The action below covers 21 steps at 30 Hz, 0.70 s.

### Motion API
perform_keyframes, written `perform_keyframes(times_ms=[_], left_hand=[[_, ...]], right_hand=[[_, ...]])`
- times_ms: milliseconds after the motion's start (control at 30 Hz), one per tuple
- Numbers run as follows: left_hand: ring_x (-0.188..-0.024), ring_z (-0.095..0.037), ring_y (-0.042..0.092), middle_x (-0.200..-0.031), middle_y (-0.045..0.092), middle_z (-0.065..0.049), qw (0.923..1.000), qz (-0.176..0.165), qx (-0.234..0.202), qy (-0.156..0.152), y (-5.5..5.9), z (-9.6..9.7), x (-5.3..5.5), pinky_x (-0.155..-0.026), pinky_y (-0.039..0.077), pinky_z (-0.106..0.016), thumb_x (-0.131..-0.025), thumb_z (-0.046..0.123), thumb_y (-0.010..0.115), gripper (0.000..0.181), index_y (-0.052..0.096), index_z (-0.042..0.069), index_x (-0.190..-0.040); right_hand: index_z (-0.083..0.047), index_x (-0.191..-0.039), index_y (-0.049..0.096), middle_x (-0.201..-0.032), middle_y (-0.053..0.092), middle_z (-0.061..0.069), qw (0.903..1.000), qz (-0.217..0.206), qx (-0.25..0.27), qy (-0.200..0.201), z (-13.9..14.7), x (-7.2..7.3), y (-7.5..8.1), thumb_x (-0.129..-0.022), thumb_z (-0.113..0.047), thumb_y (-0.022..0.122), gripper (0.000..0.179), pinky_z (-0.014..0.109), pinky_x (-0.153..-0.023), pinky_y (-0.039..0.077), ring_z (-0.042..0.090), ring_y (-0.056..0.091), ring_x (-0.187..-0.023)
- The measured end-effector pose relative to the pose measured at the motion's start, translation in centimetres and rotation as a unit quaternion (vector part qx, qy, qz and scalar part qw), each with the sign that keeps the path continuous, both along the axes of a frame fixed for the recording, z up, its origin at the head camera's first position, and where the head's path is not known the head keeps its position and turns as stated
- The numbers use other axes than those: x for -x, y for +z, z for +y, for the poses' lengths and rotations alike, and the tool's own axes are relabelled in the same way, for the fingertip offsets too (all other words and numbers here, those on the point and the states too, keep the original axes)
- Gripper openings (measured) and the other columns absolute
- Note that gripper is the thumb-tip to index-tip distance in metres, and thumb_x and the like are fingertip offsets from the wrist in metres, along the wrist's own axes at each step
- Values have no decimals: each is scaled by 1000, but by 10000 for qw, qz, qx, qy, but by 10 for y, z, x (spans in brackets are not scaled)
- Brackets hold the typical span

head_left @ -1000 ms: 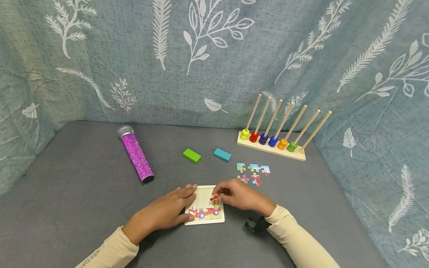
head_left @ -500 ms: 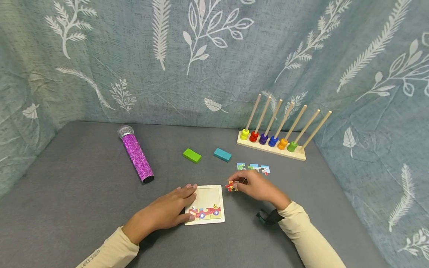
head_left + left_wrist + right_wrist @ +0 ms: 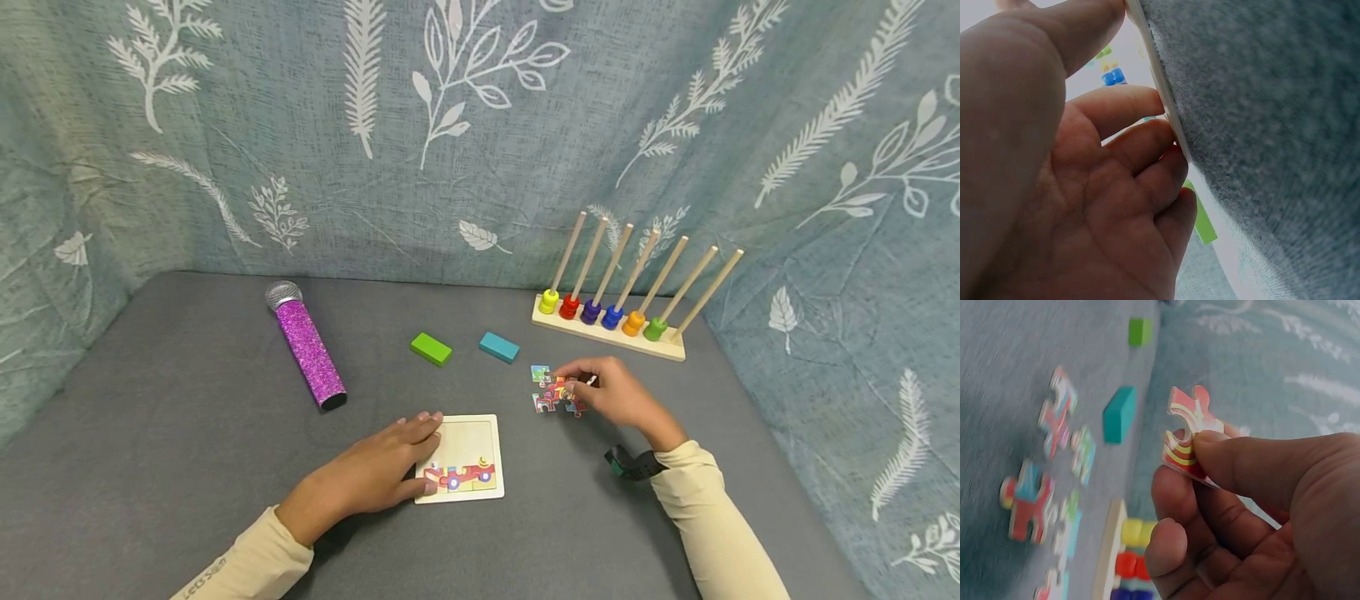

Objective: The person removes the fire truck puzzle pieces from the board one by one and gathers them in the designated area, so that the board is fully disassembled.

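My right hand (image 3: 611, 393) pinches a red-and-yellow jigsaw piece (image 3: 1182, 453) between thumb and fingers. The piece is raised over the loose jigsaw pieces (image 3: 543, 403), which lie in a small group on the table and are partly covered by the hand. Near the front, a wooden puzzle tray (image 3: 470, 437) lies flat, its lower part filled with joined pieces (image 3: 463, 477) that show a red vehicle. On the tray's left edge rests my left hand (image 3: 375, 468), fingers extended. Its fingertips touch the tray's rim in the left wrist view.
Behind the tray lie a green block (image 3: 431, 349) and a teal block (image 3: 499, 347). A purple glittery microphone (image 3: 311, 354) lies at left. At back right stands a wooden peg rack (image 3: 607, 332) with coloured beads. A leaf-patterned cloth (image 3: 337, 192) hangs behind the table.
My right hand has carried the red-and-yellow jigsaw piece from over the tray, rightward and back, to the loose pieces. The left hand and the tray have stayed in place.
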<state>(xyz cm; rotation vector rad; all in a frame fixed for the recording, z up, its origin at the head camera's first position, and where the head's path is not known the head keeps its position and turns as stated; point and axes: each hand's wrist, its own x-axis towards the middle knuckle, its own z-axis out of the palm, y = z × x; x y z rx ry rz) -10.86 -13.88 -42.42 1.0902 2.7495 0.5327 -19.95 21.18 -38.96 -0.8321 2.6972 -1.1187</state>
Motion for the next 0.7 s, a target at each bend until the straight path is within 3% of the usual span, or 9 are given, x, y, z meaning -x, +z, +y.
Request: perform_keyframes(times_ms=[233, 467, 600, 700], left_hand=[[-137, -37, 36, -148, 40, -22, 10000, 20, 3, 13, 1, -1, 0, -110, 30, -50, -92, 30, 68, 60, 50, -6, -137], [-137, -36, 37, -148, 41, -21, 9999, 93, 70, 69, 4, -5, 0, -110, 31, -49, -91, 30, 68, 60, 51, -6, -137], [-137, -37, 36, -148, 40, -22, 10000, 59, 61, -14, 3, -2, 0, -111, 30, -49, -92, 31, 67, 60, 51, -5, -137], [-137, -37, 35, -148, 39, -22, 10000, 22, 58, -8, 1, -2, -2, -111, 30, -49, -92, 30, 66, 60, 50, -5, -138]], right_hand=[[0, -112, 72, -98, 70, 9, 9997, 213, 11, -134, 22, 8, -8, -93, 5, 57, 24, 29, -60, 48, 14, 56, -72], [6, -114, 68, -92, 69, 10, 9990, 4, 80, -446, 35, 14, -17, -93, 1, 61, 22, 29, -61, 49, 16, 59, -74], [8, -107, 69, -87, 67, 9, 9968, -212, -34, -774, 49, 15, -20, -91, 3, 62, 18, 29, -59, 48, 16, 58, -72], [6, -103, 71, -89, 68, 10, 9961, -422, -107, -762, 52, 17, -21, -91, 2, 63, 15, 30, -60, 49, 17, 58, -72]])
